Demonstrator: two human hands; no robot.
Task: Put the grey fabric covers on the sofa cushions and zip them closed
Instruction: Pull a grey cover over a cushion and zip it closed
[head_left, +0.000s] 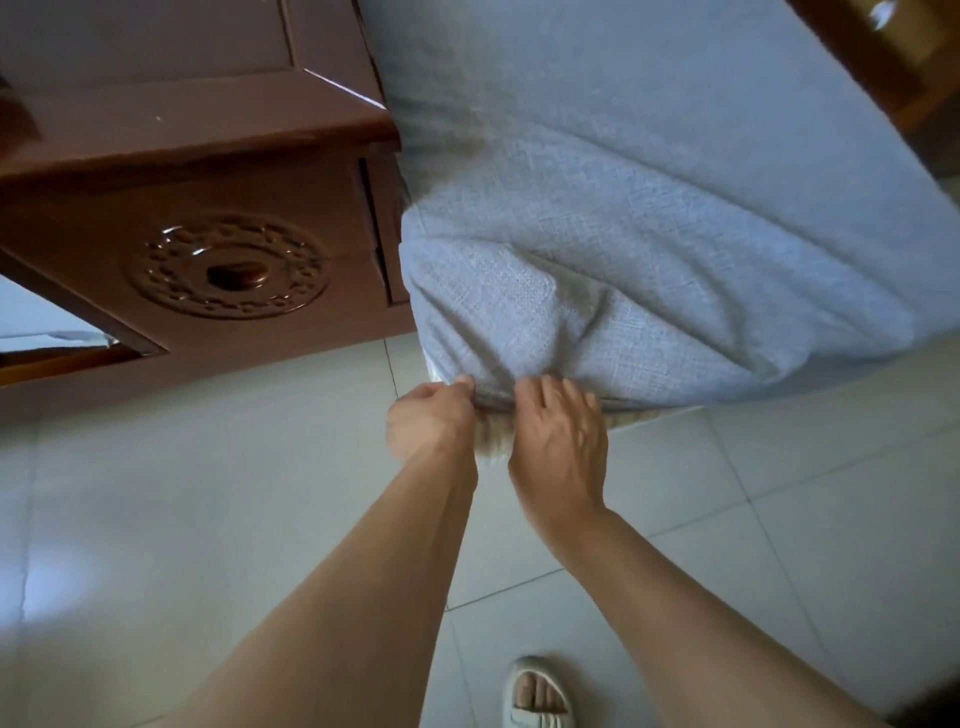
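Note:
A large sofa cushion in a grey fabric cover (649, 218) leans toward me, its lower end just above the floor. A strip of the pale inner cushion (491, 441) shows below the cover's open edge, between my hands. My left hand (428, 423) pinches the cover's lower edge at its left corner. Just to the right, my right hand (561, 441) grips the same edge, fingers curled over the fabric. The zip itself is hidden under the fabric and my fingers.
A dark wooden sofa frame (208, 208) with a round carved ornament (228, 267) stands at the left, right beside the cushion. Light floor tiles (208, 493) spread below. My foot in a pale sandal (537, 693) stands at the bottom.

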